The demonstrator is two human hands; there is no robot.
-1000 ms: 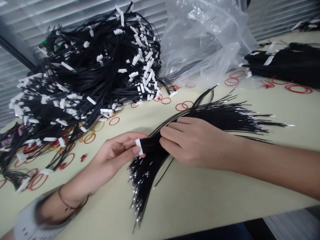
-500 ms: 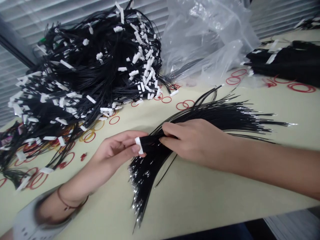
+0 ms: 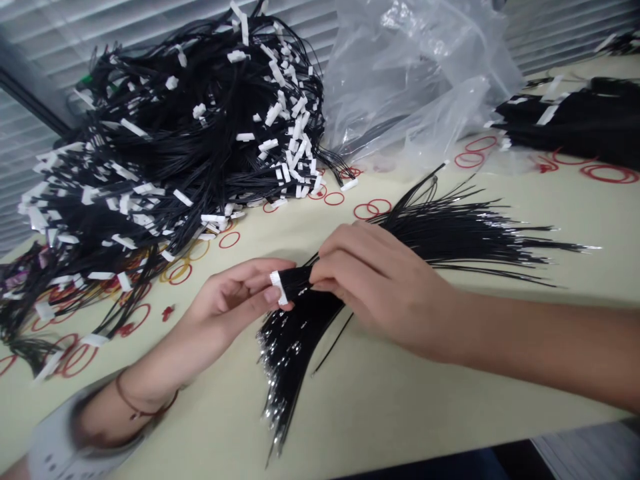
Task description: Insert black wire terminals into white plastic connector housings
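Observation:
A white connector [image 3: 278, 288] with black wires running out of its right side is pinched between the thumb and fingers of my left hand [image 3: 245, 293]. Close to it, my right hand [image 3: 380, 280] has its thumb and index finger pressed together on a thin black wire, whose tip is hard to make out. Beneath both hands lies a loose bundle of black wires [image 3: 300, 347] with shiny metal terminals at its ends. The bundle fans out to the lower left and to the right, and my right hand covers its middle.
A large heap of black cables with white connectors [image 3: 200, 133] fills the back left. Behind the bundle stands a clear plastic bag [image 3: 410, 80]. More black cables [image 3: 580, 120] lie at the right. Red rubber bands [image 3: 373, 209] are scattered over the pale table [image 3: 425, 413].
My right hand has shifted slightly left, nearer the connector, and its back has turned more upward. My left hand keeps hold of the connector in nearly the same place.

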